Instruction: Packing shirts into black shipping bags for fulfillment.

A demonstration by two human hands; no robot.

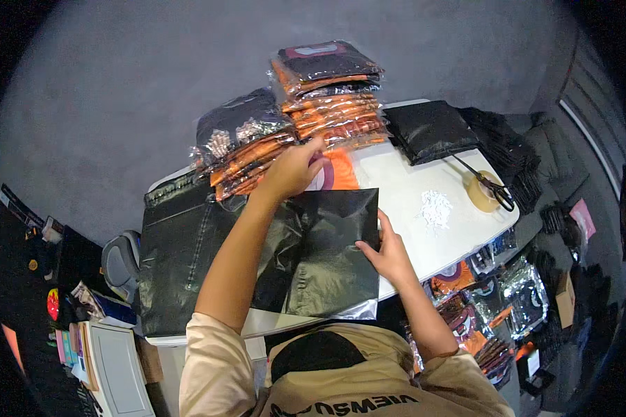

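Note:
My right hand grips the right edge of a black plastic mailer bag, its thumb on top. The bag lies flat at the table's near side. My left hand is above the bag's far edge, thumb and fingers apart, and I see nothing held in it. Just beyond it lies an orange garment with a purple-ringed print, partly covered by the hand and bag. Two stacks of clear-bagged black and orange garments stand behind: a lower stack at left and a taller stack at right.
More black mailer bags cover the table's left side. A black package lies at the back right. Scissors rest on a tape roll, near white paper scraps. Bagged garments lie below the white table's right edge.

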